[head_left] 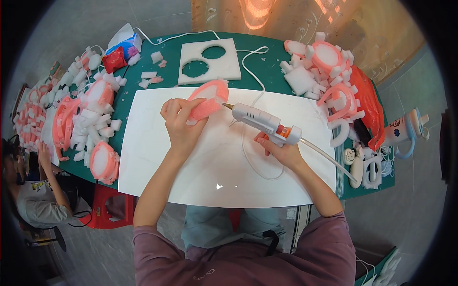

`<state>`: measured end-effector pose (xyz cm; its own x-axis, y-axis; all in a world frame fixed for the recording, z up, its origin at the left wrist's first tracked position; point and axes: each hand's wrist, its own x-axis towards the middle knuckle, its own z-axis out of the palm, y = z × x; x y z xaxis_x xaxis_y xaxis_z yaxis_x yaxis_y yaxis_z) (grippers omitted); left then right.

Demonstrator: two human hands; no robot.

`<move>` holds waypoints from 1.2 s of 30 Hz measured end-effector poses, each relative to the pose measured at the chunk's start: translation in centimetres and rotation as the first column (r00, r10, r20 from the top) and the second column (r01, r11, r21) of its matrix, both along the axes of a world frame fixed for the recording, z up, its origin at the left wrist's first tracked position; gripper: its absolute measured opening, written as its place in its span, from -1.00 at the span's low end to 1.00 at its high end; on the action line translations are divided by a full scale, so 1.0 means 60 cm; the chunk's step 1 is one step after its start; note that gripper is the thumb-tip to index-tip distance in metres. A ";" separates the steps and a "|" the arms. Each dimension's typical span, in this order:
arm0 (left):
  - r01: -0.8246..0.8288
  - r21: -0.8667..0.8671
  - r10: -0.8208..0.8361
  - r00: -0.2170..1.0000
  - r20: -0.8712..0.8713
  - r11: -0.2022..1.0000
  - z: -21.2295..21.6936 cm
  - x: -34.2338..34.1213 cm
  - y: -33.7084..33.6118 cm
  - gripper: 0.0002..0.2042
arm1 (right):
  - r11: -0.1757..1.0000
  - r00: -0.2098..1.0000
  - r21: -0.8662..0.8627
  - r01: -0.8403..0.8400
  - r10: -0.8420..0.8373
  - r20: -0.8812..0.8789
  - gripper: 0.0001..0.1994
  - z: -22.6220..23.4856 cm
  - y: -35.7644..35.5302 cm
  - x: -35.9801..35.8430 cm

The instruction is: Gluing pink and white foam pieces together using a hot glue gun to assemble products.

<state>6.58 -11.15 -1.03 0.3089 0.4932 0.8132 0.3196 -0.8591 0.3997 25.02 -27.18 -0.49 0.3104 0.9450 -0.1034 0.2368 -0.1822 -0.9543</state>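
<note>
Head view: the gluing step looks to be in hand. The left hand (180,125) curls its fingers around a pink foam ring (208,99), holding it tilted above the white board (157,157) near the board's far edge. The right hand (279,148) wraps the grip of a white glue gun (263,121), its brass nozzle touching the ring's edge. Next, I judge, calls for a steady bead along that soft, spongy rim. The ring is matte pink with a white core. Foam blocks (95,121) lie heaped at left; a white foam sheet (208,61) with two round holes sits beyond.
</note>
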 end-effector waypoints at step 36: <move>0.240 -0.577 0.118 0.851 0.513 0.781 -0.006 -0.004 0.028 -0.65 | 0.948 0.901 0.277 0.156 -0.252 0.352 -0.54 -0.058 0.161 0.106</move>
<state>6.36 -9.47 -1.41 0.0003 0.9206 0.3906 -0.1213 -0.3877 0.9138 31.39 -17.50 -3.95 0.4692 0.8379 0.2790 0.5702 -0.0462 -0.8202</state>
